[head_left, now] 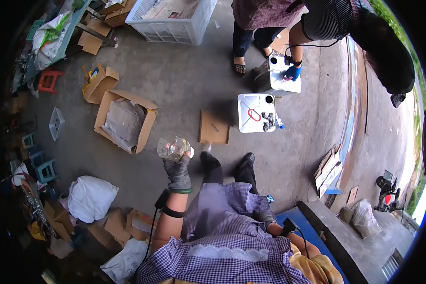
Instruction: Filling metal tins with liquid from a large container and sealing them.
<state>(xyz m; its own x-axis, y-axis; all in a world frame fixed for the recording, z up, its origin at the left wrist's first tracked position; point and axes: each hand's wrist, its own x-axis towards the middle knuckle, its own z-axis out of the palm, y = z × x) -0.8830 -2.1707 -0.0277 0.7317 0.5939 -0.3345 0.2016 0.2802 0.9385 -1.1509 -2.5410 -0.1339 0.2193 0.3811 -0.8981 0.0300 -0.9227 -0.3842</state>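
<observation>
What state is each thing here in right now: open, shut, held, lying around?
Clear glass jar: held up in the gloved left hand.
Right hand: gloved, resting at the apron, holding nothing visible.
Large cardboard box: open, grey bag inside.
Small cardboard box: open.
White can: upright, cap off.
Cardboard sheet: lying flat.

The left hand (178,171) wears a grey knit glove and a dark green bangle, and holds a clear glass jar (173,147). The apron (232,227) is purple-and-white check with a white lace band. A white can (255,112) carries a red handle. The co-worker's glove (292,72) is blue. The open box (125,120) is brown cardboard; the floor (184,80) is grey.
</observation>
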